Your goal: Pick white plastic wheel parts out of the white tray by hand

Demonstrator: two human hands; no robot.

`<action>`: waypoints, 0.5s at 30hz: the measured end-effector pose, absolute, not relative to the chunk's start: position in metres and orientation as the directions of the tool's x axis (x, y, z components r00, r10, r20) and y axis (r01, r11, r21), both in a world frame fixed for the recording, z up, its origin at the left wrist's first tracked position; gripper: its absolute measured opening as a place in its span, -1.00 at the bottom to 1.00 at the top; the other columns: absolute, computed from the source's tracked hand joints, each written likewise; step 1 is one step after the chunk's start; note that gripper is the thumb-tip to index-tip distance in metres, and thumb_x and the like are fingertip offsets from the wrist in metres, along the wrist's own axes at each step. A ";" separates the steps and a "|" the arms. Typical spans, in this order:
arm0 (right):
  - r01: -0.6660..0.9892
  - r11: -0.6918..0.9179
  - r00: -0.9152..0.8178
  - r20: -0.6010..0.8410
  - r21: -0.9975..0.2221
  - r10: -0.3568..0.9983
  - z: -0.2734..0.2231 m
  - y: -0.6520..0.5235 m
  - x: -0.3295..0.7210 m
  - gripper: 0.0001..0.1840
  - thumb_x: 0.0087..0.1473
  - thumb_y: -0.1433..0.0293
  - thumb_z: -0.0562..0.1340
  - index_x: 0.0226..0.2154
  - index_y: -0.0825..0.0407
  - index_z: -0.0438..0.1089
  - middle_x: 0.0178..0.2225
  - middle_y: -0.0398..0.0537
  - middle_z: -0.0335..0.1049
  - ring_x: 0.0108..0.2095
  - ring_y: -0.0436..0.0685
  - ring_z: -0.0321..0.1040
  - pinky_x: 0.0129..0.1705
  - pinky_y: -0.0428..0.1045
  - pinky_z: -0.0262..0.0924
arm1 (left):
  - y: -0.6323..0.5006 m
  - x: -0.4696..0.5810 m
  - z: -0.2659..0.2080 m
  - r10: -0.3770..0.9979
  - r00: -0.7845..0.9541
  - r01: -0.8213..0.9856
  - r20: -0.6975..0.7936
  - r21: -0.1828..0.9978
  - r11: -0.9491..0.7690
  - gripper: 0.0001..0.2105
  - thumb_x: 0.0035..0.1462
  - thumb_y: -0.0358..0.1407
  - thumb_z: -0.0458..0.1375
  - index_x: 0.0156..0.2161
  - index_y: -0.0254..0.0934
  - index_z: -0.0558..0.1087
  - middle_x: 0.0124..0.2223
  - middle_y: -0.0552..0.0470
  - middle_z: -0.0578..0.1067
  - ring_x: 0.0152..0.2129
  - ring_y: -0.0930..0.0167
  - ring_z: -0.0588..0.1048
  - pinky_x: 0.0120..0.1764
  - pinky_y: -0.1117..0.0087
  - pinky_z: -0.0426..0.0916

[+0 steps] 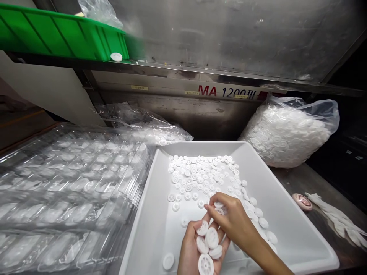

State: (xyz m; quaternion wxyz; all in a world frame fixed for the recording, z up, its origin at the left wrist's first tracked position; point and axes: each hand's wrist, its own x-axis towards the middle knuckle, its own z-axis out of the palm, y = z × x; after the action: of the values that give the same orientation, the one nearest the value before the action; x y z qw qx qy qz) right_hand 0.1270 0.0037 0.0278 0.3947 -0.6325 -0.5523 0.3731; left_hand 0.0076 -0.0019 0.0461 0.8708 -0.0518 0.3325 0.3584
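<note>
Several round white plastic discs (pixel 211 237) with spoked faces lie cupped in my left hand (pixel 187 248), palm up over the near part of a white tray (pixel 143 236). My right hand (pixel 233 215) is curled above the left fingertips, with white discs (pixel 219 208) partly visible under its fingers. Inside the tray, many similar discs (pixel 197 172) are scattered toward the far end. More of them line the right side, and a single disc (pixel 168 261) rests near the left front.
Clear plastic blister trays (pixel 69 191) filled with white parts stand at left. A full bag of discs (pixel 286 133) sits at back right, near a white glove (pixel 335 217) and a small pink round object (pixel 302 201). A green bin (pixel 63 34) rests on the shelf above.
</note>
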 end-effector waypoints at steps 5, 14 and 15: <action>-0.222 -0.189 0.259 -0.245 -0.957 0.934 0.027 0.007 0.134 -0.74 0.15 0.26 0.19 -0.44 0.11 0.30 -0.54 -0.27 0.21 -0.58 -0.10 0.16 -0.52 -0.13 0.14 | -0.003 0.005 0.052 0.563 0.479 -0.629 -0.674 0.183 0.755 -0.64 0.15 -0.34 -0.07 0.06 -0.34 0.21 -0.14 -0.19 0.54 -0.26 0.28 0.57 -0.27 0.37 0.45; -0.979 -0.067 0.055 -0.565 -0.193 0.823 0.048 -0.007 0.114 -0.78 0.16 0.40 0.09 -0.29 0.17 0.40 -0.26 -0.02 0.44 -0.10 0.07 0.38 -0.16 -0.09 0.29 | -0.003 -0.012 0.053 0.802 0.280 -0.378 -0.528 0.707 0.597 -0.76 0.19 -0.19 -0.07 -0.47 -0.22 0.23 -0.65 0.29 0.06 -0.78 0.65 -0.13 -0.76 0.70 -0.27; -0.989 -0.072 0.018 -0.574 -0.133 0.818 0.050 -0.009 0.110 -0.76 0.16 0.39 0.09 -0.28 0.18 0.42 -0.24 0.00 0.45 -0.07 0.10 0.37 -0.14 -0.08 0.29 | -0.006 -0.013 0.054 0.861 0.240 -0.302 -0.448 0.809 0.505 -0.76 0.17 -0.16 -0.01 -0.45 -0.22 0.32 -0.67 0.28 0.07 -0.77 0.64 -0.12 -0.75 0.69 -0.21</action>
State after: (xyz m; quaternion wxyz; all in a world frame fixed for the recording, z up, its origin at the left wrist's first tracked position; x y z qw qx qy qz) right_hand 0.1097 -0.0093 0.0497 0.6621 -0.2655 0.1602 0.6822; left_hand -0.0128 -0.0060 0.0538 0.7291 0.2975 0.4698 0.3990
